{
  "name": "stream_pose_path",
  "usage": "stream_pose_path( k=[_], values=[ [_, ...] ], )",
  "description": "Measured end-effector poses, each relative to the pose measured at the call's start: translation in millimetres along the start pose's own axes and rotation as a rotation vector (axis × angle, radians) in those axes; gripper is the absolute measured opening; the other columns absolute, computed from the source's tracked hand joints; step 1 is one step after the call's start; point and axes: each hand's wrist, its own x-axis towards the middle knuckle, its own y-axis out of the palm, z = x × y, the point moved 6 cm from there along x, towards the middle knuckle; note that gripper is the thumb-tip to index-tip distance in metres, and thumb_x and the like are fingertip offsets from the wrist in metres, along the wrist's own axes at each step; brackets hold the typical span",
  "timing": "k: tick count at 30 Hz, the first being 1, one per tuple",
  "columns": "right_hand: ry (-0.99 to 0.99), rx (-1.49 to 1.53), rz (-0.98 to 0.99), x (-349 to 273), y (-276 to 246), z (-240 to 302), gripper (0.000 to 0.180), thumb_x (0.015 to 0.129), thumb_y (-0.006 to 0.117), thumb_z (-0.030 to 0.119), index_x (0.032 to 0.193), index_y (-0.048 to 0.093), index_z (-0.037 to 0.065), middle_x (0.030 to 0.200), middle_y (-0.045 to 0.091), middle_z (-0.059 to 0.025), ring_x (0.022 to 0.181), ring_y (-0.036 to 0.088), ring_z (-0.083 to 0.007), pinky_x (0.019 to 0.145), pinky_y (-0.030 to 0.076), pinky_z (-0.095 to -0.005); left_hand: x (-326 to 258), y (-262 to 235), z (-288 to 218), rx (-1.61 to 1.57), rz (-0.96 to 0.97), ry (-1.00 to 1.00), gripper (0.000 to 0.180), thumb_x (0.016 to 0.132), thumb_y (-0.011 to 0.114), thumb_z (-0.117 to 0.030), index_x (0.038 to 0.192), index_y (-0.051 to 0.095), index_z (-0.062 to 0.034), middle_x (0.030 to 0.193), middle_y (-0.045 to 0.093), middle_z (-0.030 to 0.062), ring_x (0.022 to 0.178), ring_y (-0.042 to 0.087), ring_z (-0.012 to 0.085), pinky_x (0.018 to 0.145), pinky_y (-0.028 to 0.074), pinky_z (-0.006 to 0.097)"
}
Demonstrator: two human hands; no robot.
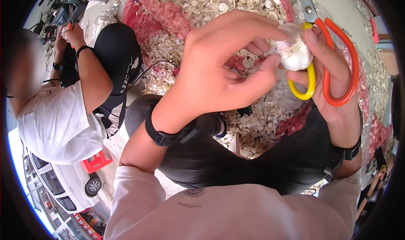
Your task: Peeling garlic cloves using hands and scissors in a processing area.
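Observation:
My left hand (223, 60) reaches in from the left, its thumb and fingertips closed on the side of a whitish garlic bulb (293, 54). My right hand (335, 71) holds a pair of scissors (309, 10) with one orange and one yellow handle loop. The metal blades point up and away, running out of the picture at the top. Fingers of the right hand also rest against the bulb's right side. The bulb sits between both hands, above a heap of loose garlic skins (253, 128).
Beyond my hands lies a pile of garlic bulbs (223, 5) on red mesh sacking (168, 14). At left another person in a white shirt (63, 122) sits close by, holding orange-handled scissors. A red plastic stool (97, 160) and a white van (63, 181) stand behind that person.

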Motion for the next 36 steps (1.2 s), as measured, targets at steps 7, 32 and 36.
stream_pose_path(
  k=[7, 32, 36],
  values=[
    [-0.001, -0.122, 0.010, -11, -6, -1, 0.041, 0.091, 0.063, 0.024, 0.121, 0.050, -0.001, 0.107, 0.062, -0.0131, 0.092, 0.068, -0.0189, 0.063, 0.063, -0.0270, -3, 9, 3, 0.033, 0.086, 0.011, 0.027, 0.074, 0.067, 0.011, 0.101, 0.065, 0.0085, 0.106, 0.066, 0.0188, 0.082, 0.068, 0.0171, 0.068, 0.057, 0.025],
    [0.035, -0.056, 0.035, -18, -20, -6, 0.045, 0.090, 0.064, 0.026, 0.122, 0.051, -0.003, 0.104, 0.066, -0.0168, 0.083, 0.070, -0.0259, 0.062, 0.062, -0.0314, 5, 28, 10, 0.036, 0.120, -0.060, 0.023, 0.075, 0.068, 0.010, 0.098, 0.068, 0.0070, 0.101, 0.068, 0.0163, 0.085, 0.066, 0.0169, 0.072, 0.055, 0.025],
    [-0.032, -0.127, -0.047, -17, -16, 0, 0.046, 0.089, 0.065, 0.026, 0.121, 0.051, -0.004, 0.106, 0.064, -0.0163, 0.087, 0.069, -0.0258, 0.063, 0.062, -0.0323, 9, 22, 4, -0.032, 0.108, -0.126, 0.029, 0.073, 0.067, 0.009, 0.102, 0.068, 0.0069, 0.102, 0.068, 0.0160, 0.086, 0.067, 0.0170, 0.072, 0.056, 0.025]
  ],
)
